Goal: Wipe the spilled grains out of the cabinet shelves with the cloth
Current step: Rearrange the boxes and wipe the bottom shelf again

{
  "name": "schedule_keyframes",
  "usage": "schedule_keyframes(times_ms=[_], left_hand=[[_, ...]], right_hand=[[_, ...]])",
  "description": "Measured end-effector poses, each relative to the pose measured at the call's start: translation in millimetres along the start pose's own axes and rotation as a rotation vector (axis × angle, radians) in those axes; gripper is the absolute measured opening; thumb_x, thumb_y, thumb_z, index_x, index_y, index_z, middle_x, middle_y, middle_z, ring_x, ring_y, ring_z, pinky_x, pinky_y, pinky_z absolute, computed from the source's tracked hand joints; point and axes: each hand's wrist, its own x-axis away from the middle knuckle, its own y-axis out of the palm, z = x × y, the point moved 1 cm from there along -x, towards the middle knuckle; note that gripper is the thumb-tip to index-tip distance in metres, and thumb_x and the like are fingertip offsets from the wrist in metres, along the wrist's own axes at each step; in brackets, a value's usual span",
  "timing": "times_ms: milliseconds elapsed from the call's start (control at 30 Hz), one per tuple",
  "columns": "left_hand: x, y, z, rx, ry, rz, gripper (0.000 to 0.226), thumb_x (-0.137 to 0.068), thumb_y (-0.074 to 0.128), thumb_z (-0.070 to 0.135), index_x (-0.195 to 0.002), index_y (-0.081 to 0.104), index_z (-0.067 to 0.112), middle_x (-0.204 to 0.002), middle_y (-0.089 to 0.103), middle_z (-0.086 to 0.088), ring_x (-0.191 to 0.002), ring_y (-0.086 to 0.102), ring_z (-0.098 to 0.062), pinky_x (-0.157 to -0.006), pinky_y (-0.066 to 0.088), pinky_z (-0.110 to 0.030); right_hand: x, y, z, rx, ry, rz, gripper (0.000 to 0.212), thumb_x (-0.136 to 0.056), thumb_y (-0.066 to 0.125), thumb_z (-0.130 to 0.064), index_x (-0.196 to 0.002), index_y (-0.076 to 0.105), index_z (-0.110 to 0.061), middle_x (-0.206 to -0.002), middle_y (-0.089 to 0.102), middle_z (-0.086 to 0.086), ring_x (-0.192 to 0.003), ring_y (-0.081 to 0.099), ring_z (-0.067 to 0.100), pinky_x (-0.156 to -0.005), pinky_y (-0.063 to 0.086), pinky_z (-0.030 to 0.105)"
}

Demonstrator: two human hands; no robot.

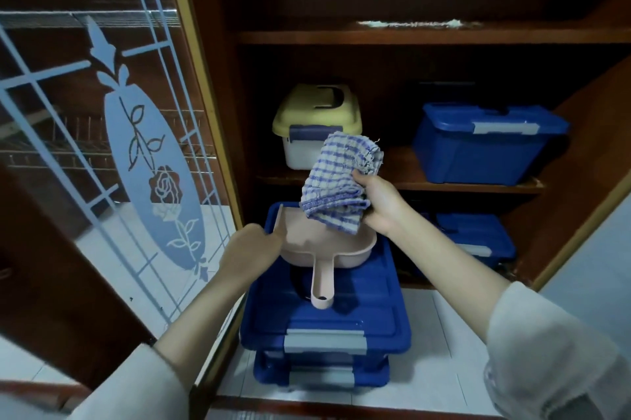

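Note:
A line of white spilled grains [409,24] lies along the front edge of the upper wooden shelf [341,37]. My right hand [377,206] grips a folded blue-and-white checked cloth [338,180] in front of the middle shelf [403,180]. Just below the cloth, my left hand [251,248] holds the left rim of a pink dustpan [307,243]. The dustpan's handle points toward me over a stack of blue lidded boxes [324,320] on the floor.
A yellow-lidded box [316,124] and a blue box [485,142] stand on the middle shelf. Another blue box [478,238] sits on the bottom shelf. The frosted glass cabinet door [112,146] stands open at the left. White floor tiles [440,334] lie below.

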Motion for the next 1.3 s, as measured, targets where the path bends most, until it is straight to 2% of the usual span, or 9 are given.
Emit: schedule_keyframes(times_ms=[133,233,333,433,533,633,767,1000,1300], left_hand=[[16,1,2,0.314,-0.283,-0.441,0.057,-0.096,0.038,0.048,-0.074,0.062,0.001,-0.044,0.054,-0.004,-0.035,0.052,-0.015,-0.037,0.037,-0.017],[18,2,7,0.529,-0.345,-0.602,0.058,-0.095,0.042,0.049,-0.088,0.065,-0.004,-0.057,0.066,-0.011,-0.045,0.064,-0.018,-0.040,0.047,-0.019],[18,4,9,0.598,-0.359,-0.642,0.056,-0.094,0.044,0.046,-0.091,0.065,-0.006,-0.064,0.069,-0.014,-0.051,0.067,-0.021,-0.043,0.050,-0.022],[22,10,10,0.558,-0.366,-0.649,0.053,-0.092,0.049,0.046,-0.091,0.063,-0.006,-0.062,0.069,-0.014,-0.049,0.067,-0.020,-0.042,0.050,-0.022],[27,18,15,0.584,-0.353,-0.644,0.040,-0.089,0.057,0.040,-0.086,0.061,0.000,-0.057,0.066,-0.010,-0.044,0.063,-0.016,-0.043,0.051,-0.022],[29,20,18,0.735,-0.381,-0.698,0.027,-0.089,0.059,0.029,-0.089,0.060,0.001,-0.071,0.062,-0.012,-0.053,0.062,-0.017,-0.045,0.053,-0.024],[30,19,15,0.958,-0.450,-0.771,0.026,-0.089,0.059,0.017,-0.104,0.057,-0.004,-0.083,0.060,-0.018,-0.070,0.062,-0.024,-0.053,0.059,-0.039],[33,19,22,1.118,-0.460,-0.795,0.019,-0.092,0.053,0.013,-0.093,0.052,-0.006,-0.054,0.043,-0.005,-0.037,0.043,-0.007,-0.029,0.033,-0.010],[35,0,68,0.920,-0.165,-0.843,0.013,-0.095,0.048,0.015,-0.084,0.052,0.010,-0.043,0.041,0.005,-0.030,0.038,-0.001,-0.028,0.030,-0.009]], right_hand=[[-1,-3,4,0.009,0.015,0.014,0.022,-0.101,0.041,-0.018,-0.114,0.054,-0.007,-0.127,0.058,0.018,-0.101,0.060,0.030,-0.082,0.047,0.042],[-1,-5,7,0.011,0.020,0.027,0.019,-0.101,0.041,-0.018,-0.109,0.055,-0.007,-0.127,0.058,0.018,-0.100,0.059,0.029,-0.083,0.046,0.042],[0,-8,6,0.024,0.010,0.032,0.023,-0.100,0.043,-0.018,-0.115,0.056,-0.006,-0.126,0.059,0.018,-0.089,0.062,0.028,-0.083,0.047,0.043],[2,-12,4,0.035,0.006,0.041,0.018,-0.100,0.043,-0.019,-0.098,0.058,-0.009,-0.125,0.059,0.018,-0.081,0.062,0.025,-0.082,0.047,0.043],[4,-15,3,0.027,0.004,0.060,0.018,-0.100,0.043,-0.019,-0.100,0.057,-0.009,-0.124,0.060,0.018,-0.080,0.062,0.025,-0.080,0.047,0.043],[7,-17,3,0.011,0.007,0.063,0.019,-0.100,0.043,-0.019,-0.099,0.058,-0.007,-0.123,0.060,0.018,-0.079,0.062,0.025,-0.071,0.050,0.040],[12,-19,0,0.009,-0.004,0.059,0.027,-0.100,0.042,-0.019,-0.120,0.054,-0.004,-0.124,0.060,0.018,-0.081,0.062,0.025,-0.073,0.049,0.040],[24,-15,-18,-0.017,-0.068,0.023,0.028,-0.098,0.048,-0.024,-0.114,0.058,-0.004,-0.121,0.062,0.018,-0.100,0.063,0.031,-0.080,0.052,0.043],[42,-17,-83,-0.005,-0.202,-0.009,0.031,-0.098,0.046,-0.015,-0.124,0.053,-0.001,-0.105,0.065,0.014,-0.084,0.065,0.026,-0.051,0.058,0.034]])
